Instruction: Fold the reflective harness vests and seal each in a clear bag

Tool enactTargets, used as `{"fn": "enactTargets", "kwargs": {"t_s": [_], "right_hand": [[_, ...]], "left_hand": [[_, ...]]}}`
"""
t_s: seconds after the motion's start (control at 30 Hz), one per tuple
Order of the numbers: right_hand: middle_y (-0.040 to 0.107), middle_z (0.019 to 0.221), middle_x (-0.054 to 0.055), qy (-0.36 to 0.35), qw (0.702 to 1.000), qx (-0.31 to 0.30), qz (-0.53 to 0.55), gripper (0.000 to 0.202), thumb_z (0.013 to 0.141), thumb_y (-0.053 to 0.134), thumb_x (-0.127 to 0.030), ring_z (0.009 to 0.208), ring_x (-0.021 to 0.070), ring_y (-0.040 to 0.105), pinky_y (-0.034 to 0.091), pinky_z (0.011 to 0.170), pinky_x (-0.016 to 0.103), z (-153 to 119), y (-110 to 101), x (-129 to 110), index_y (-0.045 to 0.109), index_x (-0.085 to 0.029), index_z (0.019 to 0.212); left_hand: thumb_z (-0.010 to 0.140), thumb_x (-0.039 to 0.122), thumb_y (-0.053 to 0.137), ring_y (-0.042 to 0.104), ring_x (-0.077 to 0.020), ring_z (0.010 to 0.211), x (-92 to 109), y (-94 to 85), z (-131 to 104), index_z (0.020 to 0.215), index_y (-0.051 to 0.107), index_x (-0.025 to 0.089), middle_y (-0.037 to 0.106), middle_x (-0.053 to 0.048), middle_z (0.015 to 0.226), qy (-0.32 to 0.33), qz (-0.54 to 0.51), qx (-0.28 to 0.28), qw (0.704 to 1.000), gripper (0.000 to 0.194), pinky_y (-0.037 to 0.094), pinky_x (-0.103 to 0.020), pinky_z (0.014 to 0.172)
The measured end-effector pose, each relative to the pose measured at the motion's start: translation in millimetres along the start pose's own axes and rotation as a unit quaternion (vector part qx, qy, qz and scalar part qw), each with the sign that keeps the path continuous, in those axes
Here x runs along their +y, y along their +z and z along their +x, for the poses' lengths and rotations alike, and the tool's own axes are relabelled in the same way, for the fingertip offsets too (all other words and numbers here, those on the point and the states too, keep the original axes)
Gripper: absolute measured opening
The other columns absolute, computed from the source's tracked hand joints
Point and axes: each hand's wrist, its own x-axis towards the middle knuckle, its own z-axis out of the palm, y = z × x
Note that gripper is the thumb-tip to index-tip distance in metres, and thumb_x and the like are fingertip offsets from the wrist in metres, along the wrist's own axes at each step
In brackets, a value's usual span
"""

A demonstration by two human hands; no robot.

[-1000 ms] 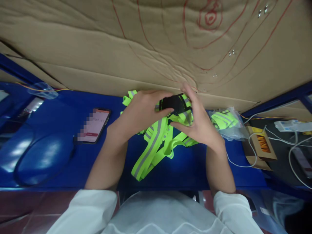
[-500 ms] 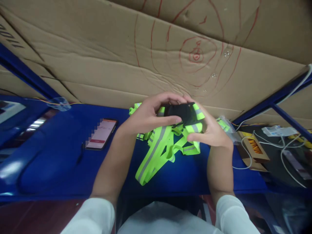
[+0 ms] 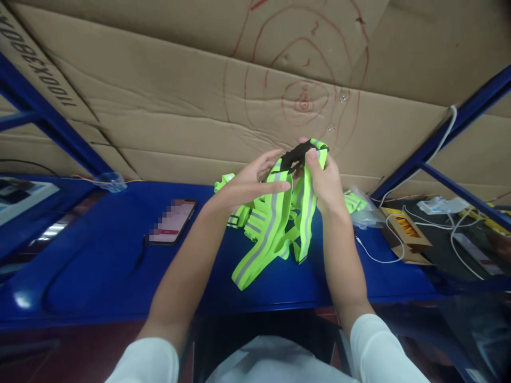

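A bright yellow-green reflective strap vest (image 3: 259,250) with grey stripes is bunched over the blue table. Its upper part is raised, where a black piece (image 3: 295,155) joins the straps. My right hand (image 3: 325,178) pinches a strap at the right end of that piece, thumb in front and fingers mostly hidden behind. At the left end, my left hand (image 3: 249,178) has its thumb lying across another strap and its fingers curved behind; how firmly it grips is hard to see. A small black buckle (image 3: 233,220) shows on the straps at left.
A phone (image 3: 172,223) lies on the blue table (image 3: 99,266) to the left. On the right are a clear bag (image 3: 365,215) with more green strap, an open cardboard box (image 3: 407,229) and white cables (image 3: 383,260). A cardboard wall (image 3: 167,106) with red-drawn rings stands behind.
The black piece has been raised and tilted, its right end higher. My right hand has moved onto the strap at that end, and the straps hang more openly. The view has shifted slightly.
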Motion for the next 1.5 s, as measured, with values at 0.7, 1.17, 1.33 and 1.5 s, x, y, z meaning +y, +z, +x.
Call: {"fn": "enactTargets", "kwargs": {"t_s": [0.7,1.17,1.33,1.5], "right_hand": [[0.076,0.115,0.001,0.104,0.969,-0.188,0.122,0.041,0.079,0.088,-0.041,0.11,0.0219,0.07,0.057,0.102,0.04,3,-27,3,0.073,-0.028,0.115],[0.077,0.098,0.004,0.175,0.946,-0.209,0.176,0.047,0.081,0.08,-0.062,0.091,0.0225,0.074,0.062,0.082,0.036,2,-16,-2,0.073,-0.024,0.107],[0.079,0.105,0.005,0.147,0.956,-0.224,0.121,0.053,0.089,0.068,-0.07,0.102,0.0231,0.075,0.063,0.09,0.036,-1,-15,1,0.075,-0.025,0.116],[0.077,0.112,0.003,0.093,0.965,-0.225,0.094,0.048,0.095,0.063,-0.066,0.112,0.0218,0.07,0.058,0.101,0.036,-2,-6,2,0.075,-0.026,0.119]], "left_hand": [[0.076,0.029,0.091,0.073,-0.0254,0.107,3,-3.0,8,0.113,0.072,0.022,0.076,-0.005,0.112,0.011,-0.172,0.074,0.982,0.042,0.055,-0.035,0.094],[0.079,0.042,0.088,0.075,-0.0253,0.094,-1,4.7,11,0.114,0.074,0.018,0.078,-0.009,0.104,-0.043,-0.178,0.064,0.981,0.044,0.061,-0.036,0.084],[0.077,0.035,0.09,0.071,-0.0313,0.116,-4,6.9,11,0.12,0.074,0.024,0.076,-0.008,0.121,-0.037,-0.161,0.055,0.985,0.047,0.057,-0.043,0.1],[0.073,0.029,0.091,0.072,-0.0295,0.11,-9,10.5,15,0.106,0.078,0.024,0.078,-0.004,0.11,-0.014,-0.112,0.149,0.982,0.035,0.054,-0.044,0.1]]}}
